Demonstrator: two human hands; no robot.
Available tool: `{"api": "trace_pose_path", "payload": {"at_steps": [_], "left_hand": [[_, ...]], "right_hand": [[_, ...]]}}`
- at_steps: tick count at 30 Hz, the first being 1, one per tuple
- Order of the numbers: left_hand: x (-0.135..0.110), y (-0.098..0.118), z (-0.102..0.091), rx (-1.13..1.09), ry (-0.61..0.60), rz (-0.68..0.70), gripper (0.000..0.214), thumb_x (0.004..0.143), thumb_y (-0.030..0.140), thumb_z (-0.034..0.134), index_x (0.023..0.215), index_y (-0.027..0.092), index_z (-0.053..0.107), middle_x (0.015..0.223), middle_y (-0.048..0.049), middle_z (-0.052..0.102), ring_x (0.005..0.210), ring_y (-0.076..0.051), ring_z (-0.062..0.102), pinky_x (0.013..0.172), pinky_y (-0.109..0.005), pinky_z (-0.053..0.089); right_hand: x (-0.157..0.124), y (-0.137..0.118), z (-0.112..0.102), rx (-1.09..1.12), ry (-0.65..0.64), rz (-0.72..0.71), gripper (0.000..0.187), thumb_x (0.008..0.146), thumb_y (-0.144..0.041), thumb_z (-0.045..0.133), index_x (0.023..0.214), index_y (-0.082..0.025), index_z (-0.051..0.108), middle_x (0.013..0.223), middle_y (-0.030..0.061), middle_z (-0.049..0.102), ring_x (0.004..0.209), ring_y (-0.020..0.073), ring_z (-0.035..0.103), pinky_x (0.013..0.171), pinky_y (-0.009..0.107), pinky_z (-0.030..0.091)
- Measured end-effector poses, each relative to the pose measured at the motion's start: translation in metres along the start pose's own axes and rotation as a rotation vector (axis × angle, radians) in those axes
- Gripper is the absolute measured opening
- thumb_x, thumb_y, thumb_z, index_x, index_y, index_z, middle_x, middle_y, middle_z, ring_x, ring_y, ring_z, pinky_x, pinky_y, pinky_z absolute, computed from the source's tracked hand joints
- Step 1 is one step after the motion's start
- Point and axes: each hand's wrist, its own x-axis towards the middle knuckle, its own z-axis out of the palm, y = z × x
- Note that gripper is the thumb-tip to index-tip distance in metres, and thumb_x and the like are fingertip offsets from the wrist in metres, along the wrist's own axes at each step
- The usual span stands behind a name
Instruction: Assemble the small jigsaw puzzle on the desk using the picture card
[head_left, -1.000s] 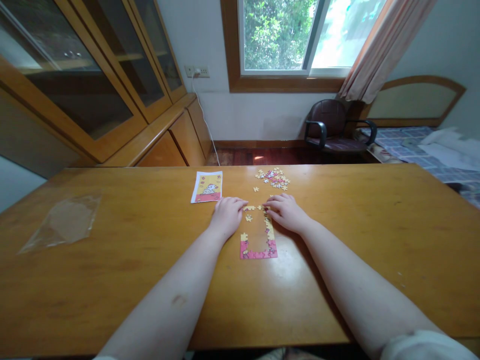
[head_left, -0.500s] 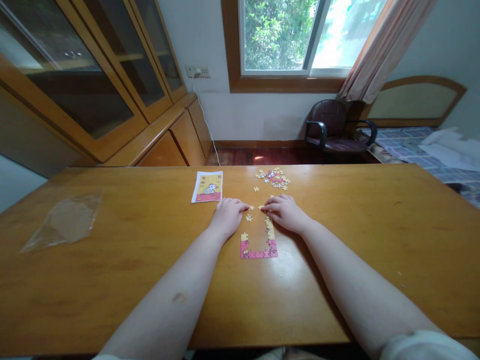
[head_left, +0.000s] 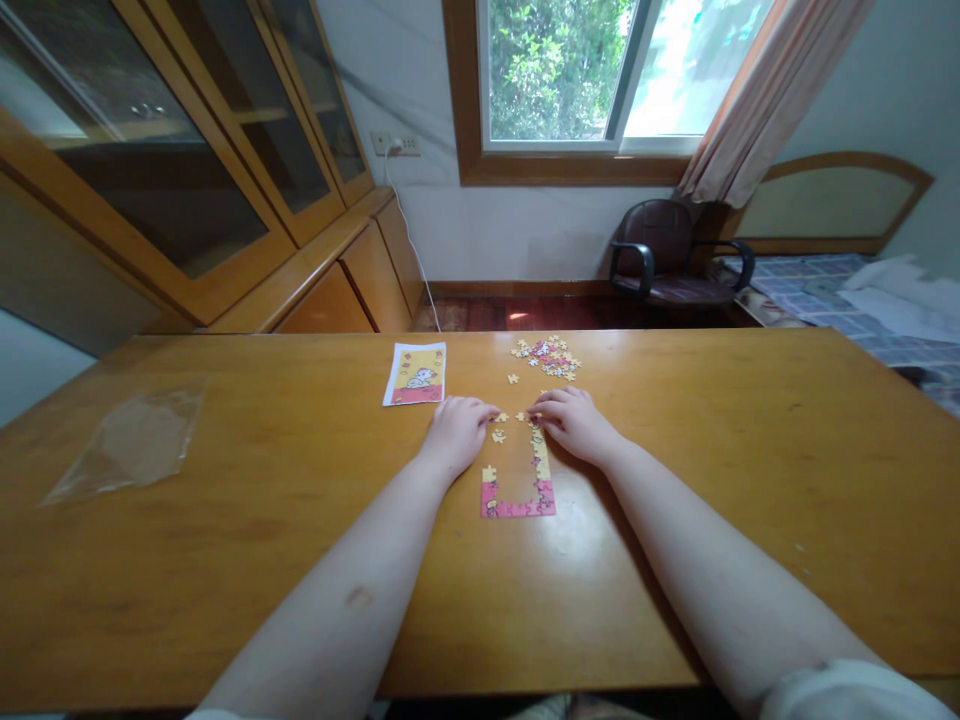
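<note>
A partly built jigsaw frame (head_left: 517,495) in pink and yellow lies flat on the wooden table (head_left: 300,560). My left hand (head_left: 456,432) rests at its top left corner, fingers curled onto a small yellow piece (head_left: 501,417). My right hand (head_left: 574,422) is at the top right corner, fingers bent down and pressing on the frame's right edge. One loose piece (head_left: 497,436) sits just inside the frame between my hands.
A pile of loose puzzle pieces (head_left: 547,357) lies beyond my hands, with a picture card (head_left: 415,374) to its left. A clear plastic bag (head_left: 131,440) lies at the far left. A dark chair (head_left: 671,255) stands past the table under the window.
Both hands stayed at the top of the frame. The fingertips shifted very slightly around the small pieces there.
</note>
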Motion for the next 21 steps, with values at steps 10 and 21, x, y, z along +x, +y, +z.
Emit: {"api": "trace_pose_path", "payload": {"at_steps": [10, 21], "left_hand": [[-0.001, -0.001, 0.002, -0.046, 0.049, -0.004, 0.028, 0.087, 0.021, 0.05, 0.104, 0.027, 0.071, 0.105, -0.0028, 0.069, 0.098, -0.021, 0.059, 0.091, -0.038, 0.044], [-0.001, 0.0, 0.001, -0.059, 0.049, -0.01, 0.029, 0.087, 0.021, 0.048, 0.103, 0.026, 0.071, 0.105, -0.0032, 0.069, 0.098, -0.022, 0.059, 0.092, -0.039, 0.044]], "right_hand": [[0.003, 0.013, 0.0, -0.11, 0.162, 0.344, 0.025, 0.088, -0.021, 0.048, 0.103, -0.021, 0.069, 0.11, 0.0072, 0.068, 0.102, 0.0247, 0.053, 0.09, 0.037, 0.033], [0.003, 0.016, 0.003, -0.134, 0.116, 0.336, 0.029, 0.093, -0.024, 0.044, 0.108, -0.024, 0.069, 0.116, 0.0058, 0.066, 0.105, 0.0249, 0.05, 0.091, 0.038, 0.032]]}}
